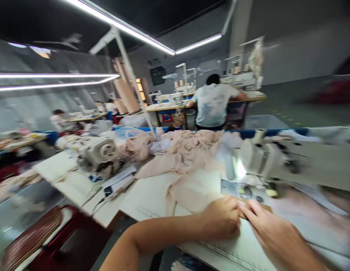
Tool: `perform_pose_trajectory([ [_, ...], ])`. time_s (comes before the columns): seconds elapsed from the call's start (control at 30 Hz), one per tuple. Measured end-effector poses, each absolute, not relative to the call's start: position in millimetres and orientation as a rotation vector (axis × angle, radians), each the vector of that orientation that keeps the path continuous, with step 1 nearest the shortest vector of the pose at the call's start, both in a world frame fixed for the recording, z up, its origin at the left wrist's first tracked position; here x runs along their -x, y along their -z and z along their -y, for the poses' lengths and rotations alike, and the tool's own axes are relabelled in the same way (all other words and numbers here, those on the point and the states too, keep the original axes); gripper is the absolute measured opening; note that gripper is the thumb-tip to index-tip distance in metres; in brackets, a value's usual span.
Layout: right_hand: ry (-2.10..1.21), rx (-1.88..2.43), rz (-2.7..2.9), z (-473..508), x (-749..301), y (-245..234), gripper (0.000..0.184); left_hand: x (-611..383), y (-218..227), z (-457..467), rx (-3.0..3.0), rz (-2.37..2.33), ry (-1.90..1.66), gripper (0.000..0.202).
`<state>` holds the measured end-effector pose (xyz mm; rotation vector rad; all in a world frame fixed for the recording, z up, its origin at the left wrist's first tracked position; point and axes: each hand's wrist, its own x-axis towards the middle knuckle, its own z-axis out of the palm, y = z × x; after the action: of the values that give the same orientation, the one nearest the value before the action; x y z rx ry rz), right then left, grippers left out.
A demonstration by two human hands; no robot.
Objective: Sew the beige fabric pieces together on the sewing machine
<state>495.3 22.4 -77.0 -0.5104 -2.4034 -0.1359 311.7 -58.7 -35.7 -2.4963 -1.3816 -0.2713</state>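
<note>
Frame was motion-blurred. Left hand sat on the white table in front of the sewing machine, with fingers curled under and knuckles up. Couldn't tell if they pinched anything. Right hand met it from the right, fingers almost straight and close together, tips lying on a small tan piece. Tan piece lay flat on the table between the two hands, just short of the machine's lit needle area, and was mostly covered by them. Beige fabric ran from just beside the left hand back to a loose heap mid-table. Second machine stood well left of the heap. Person in a white shirt sat at a far bench, back to the camera.
</note>
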Motion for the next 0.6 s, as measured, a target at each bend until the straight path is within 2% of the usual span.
perform_pose_trajectory([
  [0.2,0.162,0.938,2.543,-26.1,-506.5,26.1,0.036,-301.9,40.2,50.8,2.483,1.452,0.473,0.022],
  [0.6,0.043,0.986,2.481,-33.1,-515.4,20.0,0.028,-299.7,42.6,31.5,2.418,1.472,0.592,0.022],
])
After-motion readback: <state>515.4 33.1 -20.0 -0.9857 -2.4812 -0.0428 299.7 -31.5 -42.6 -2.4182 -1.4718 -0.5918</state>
